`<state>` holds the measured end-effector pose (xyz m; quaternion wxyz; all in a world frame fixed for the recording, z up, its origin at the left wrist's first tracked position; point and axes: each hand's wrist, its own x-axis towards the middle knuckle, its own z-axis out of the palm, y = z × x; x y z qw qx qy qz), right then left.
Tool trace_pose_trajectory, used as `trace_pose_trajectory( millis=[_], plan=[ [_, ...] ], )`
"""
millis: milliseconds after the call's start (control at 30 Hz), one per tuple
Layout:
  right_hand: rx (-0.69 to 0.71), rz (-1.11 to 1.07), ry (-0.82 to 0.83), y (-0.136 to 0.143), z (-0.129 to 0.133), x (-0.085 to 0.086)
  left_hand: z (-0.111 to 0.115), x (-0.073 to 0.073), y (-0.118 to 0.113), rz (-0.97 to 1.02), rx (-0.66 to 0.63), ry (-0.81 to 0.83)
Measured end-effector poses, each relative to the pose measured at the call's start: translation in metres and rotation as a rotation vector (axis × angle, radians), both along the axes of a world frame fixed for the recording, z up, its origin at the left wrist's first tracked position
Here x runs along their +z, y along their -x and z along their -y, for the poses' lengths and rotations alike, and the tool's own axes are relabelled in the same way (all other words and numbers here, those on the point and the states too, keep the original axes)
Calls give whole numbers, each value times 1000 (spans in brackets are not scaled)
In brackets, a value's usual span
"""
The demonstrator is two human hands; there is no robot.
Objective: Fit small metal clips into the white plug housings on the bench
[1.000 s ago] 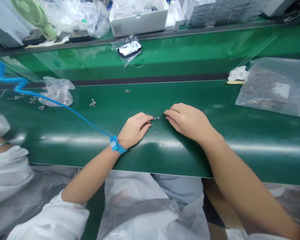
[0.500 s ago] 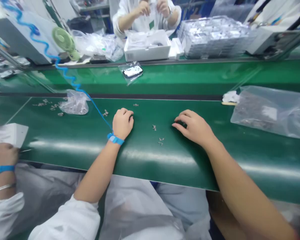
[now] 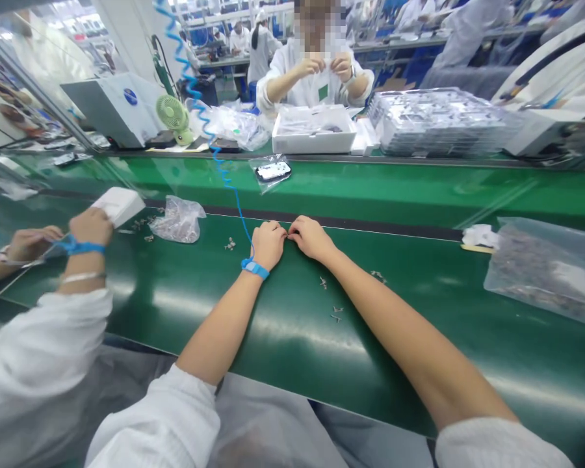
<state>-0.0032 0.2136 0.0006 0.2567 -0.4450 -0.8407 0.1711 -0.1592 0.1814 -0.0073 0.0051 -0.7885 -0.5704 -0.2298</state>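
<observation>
My left hand (image 3: pixel 269 246), with a blue wrist strap (image 3: pixel 255 267) at its wrist, rests on the green work surface (image 3: pixel 283 325) with curled fingers. Its fingertips meet those of my right hand (image 3: pixel 312 240), which is closed in a pinch. Whatever lies between the fingertips is too small to make out. Just below my right hand is a little group of small metal parts (image 3: pixel 323 283); another pair of small metal parts (image 3: pixel 337 313) lies nearer the front edge. More small parts (image 3: pixel 378 276) show beyond my right forearm, and a small cluster (image 3: pixel 230 244) sits left of my left hand.
A clear bag of small parts (image 3: pixel 541 273) lies at right beside a crumpled white wad (image 3: pixel 480 236). Another plastic bag (image 3: pixel 179 220) is at left. A neighbour's hand (image 3: pixel 91 227) is by a white box (image 3: pixel 119 205). A coiled blue cord (image 3: pixel 224 169) runs to my strap.
My right hand has moved left to meet my left hand at the fingertips. The view has tilted up. At left, the neighbour's hand and white box have moved farther over the surface.
</observation>
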Motion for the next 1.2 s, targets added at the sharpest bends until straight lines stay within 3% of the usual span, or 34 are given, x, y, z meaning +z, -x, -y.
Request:
trace_pose_trajectory(
  millis=[133, 300, 433, 567, 667, 733, 900, 967, 1033, 1100, 1200],
  plan=[
    [-46, -92, 47, -21, 22, 7, 12, 6, -9, 144, -80, -8],
    [-115, -513, 172, -61, 83, 14, 46, 11, -42, 706, -240, 62],
    [-262, -407, -17, -79, 120, 9, 72, 9, -65, 787, -279, 140],
    [-294, -207, -151, -79, 128, 3, 78, 6, -70, 659, -267, 7],
    [-320, -262, -127, -73, 128, 0, 77, 6, -68, 545, -236, -79],
    [-354, -301, -144, -70, 129, 0, 77, 7, -67, 583, -230, -68],
    [-331, -297, -302, -71, 130, 6, 75, 11, -65, 1029, -297, 344],
    [-316, -321, -306, -73, 126, 7, 70, 12, -61, 1101, -301, 418],
    [-276, -293, -291, -76, 121, 4, 63, 11, -55, 977, -259, 295],
    [-225, -236, -269, -78, 114, -2, 55, 8, -47, 731, -196, 129],
    [-154, -124, -277, -80, 108, -11, 46, 3, -39, 467, -161, 86]
  ],
)
